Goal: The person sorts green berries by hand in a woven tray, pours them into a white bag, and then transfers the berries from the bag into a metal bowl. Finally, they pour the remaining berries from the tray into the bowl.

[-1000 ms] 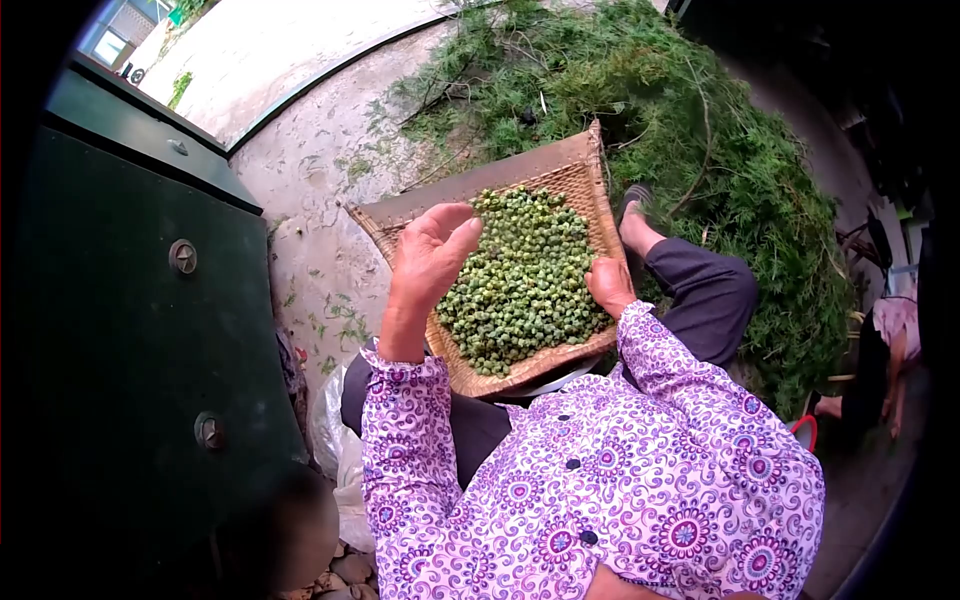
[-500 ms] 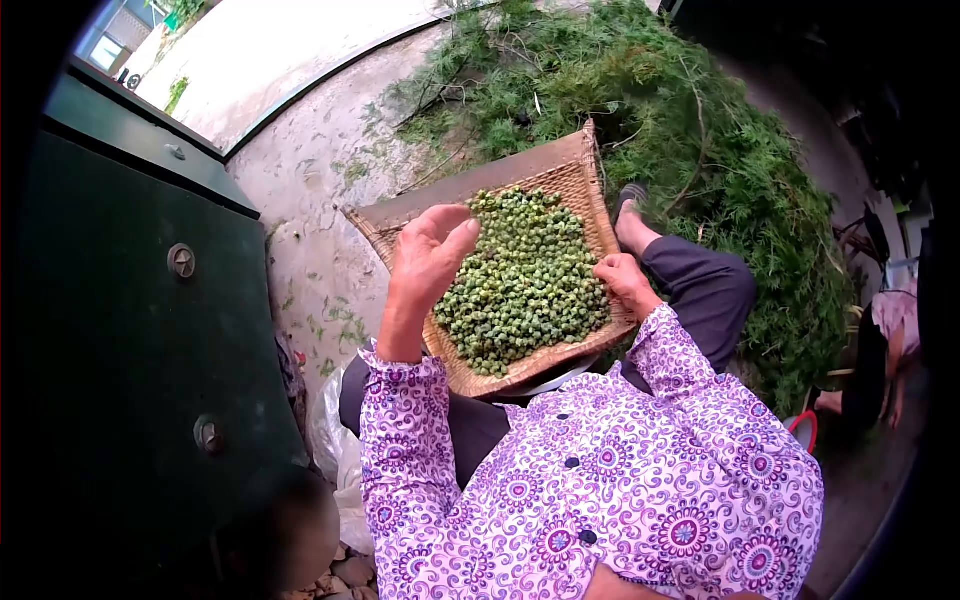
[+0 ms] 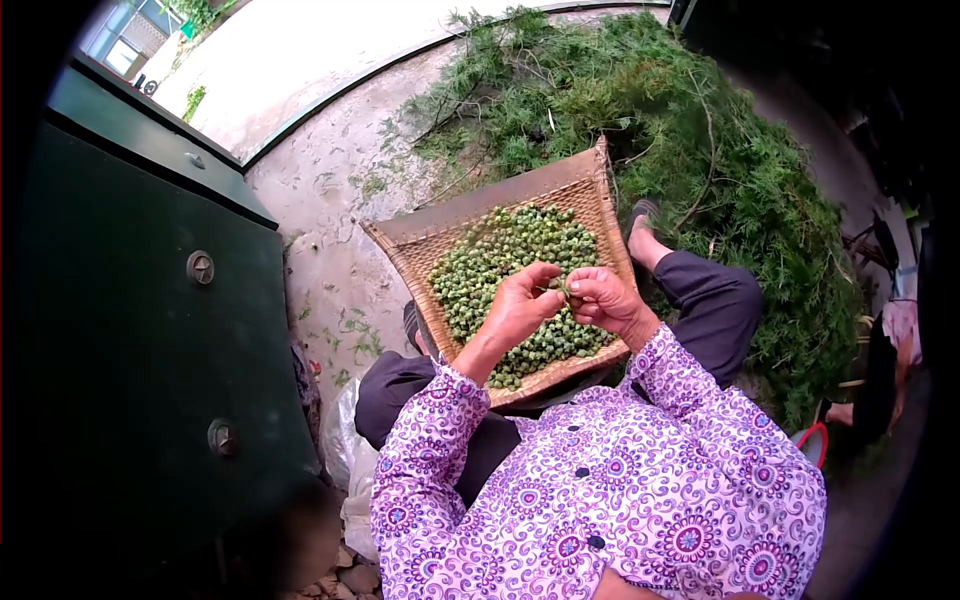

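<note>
A woven tray point(image 3: 455, 215) rests on my lap, holding a heap of small green cones point(image 3: 530, 240). My left hand point(image 3: 522, 303) is above the cones, thumb and index finger curved toward my right hand. My right hand point(image 3: 603, 298) is pinched beside it, close to the left fingertips. A small green piece point(image 3: 563, 288) shows between the two hands, at the right fingertips. Whether the left fingertips also touch it is too small to make out.
Cut green branches point(image 3: 760, 220) lie in a big pile ahead and to the right. A dark green metal door point(image 3: 130, 300) stands at the left. Plastic bags point(image 3: 350, 450) lie beside my left leg. Part of another person point(image 3: 875, 375) shows at far right.
My left hand has come down and right, from above the tray's left side to beside my right hand. My right hand has left the tray's right edge and moved inward over the cones.
</note>
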Demonstrator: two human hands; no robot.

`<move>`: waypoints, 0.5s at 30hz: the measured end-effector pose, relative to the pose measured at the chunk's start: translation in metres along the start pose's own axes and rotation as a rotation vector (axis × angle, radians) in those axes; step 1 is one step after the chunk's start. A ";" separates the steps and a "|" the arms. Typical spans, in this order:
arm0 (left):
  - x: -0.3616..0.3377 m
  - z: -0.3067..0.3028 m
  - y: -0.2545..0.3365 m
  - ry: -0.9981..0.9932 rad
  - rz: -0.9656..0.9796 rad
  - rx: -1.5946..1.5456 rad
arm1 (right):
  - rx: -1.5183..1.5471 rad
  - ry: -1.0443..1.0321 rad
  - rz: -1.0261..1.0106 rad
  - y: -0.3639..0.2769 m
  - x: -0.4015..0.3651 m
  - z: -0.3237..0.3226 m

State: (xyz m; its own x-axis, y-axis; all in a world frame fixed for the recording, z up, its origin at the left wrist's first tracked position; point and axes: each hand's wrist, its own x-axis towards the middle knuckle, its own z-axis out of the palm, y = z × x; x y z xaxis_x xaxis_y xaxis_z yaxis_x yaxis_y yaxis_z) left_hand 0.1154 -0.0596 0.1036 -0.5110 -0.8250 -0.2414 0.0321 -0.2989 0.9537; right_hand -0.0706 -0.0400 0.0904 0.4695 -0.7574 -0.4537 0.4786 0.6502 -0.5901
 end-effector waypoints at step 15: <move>-0.005 -0.008 -0.010 0.087 0.036 -0.099 | -0.043 0.020 0.059 0.004 0.003 0.018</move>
State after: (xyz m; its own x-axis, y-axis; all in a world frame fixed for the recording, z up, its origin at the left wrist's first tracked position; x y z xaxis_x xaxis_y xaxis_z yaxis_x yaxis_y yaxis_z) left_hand 0.1247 -0.0569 0.0940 -0.4312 -0.8734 -0.2262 0.1358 -0.3107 0.9408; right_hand -0.0543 -0.0384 0.0989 0.4808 -0.7191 -0.5017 0.4181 0.6910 -0.5897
